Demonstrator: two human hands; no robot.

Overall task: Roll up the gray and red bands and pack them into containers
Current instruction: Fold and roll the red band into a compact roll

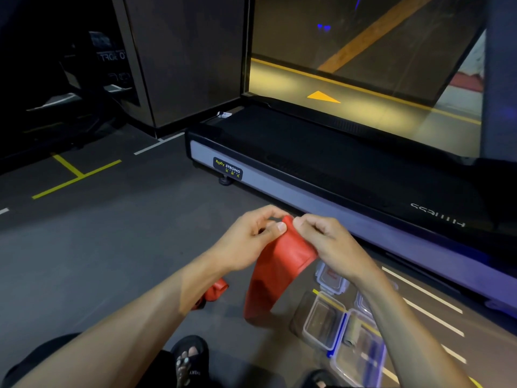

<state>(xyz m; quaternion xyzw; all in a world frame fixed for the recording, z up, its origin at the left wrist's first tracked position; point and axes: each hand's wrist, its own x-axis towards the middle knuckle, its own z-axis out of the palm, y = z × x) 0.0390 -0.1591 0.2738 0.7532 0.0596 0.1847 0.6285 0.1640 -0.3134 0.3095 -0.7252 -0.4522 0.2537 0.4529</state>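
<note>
left hand (253, 238) and right hand (326, 242) pinching top end of red band (275, 264) together | band hanging lengthwise below hands toward floor | clear containers (326, 320) under right forearm, partly hidden

Left of the left hand (253, 242) lies open dark grey rubber floor (112, 247). Just beyond both hands the long black-and-silver treadmill deck (321, 175) blocks the way forward. Below the right hand (328, 245) clear plastic lidded containers (324, 320) crowd the floor, and the hanging red elastic band (275, 270) fills the gap between the forearms.
</note>
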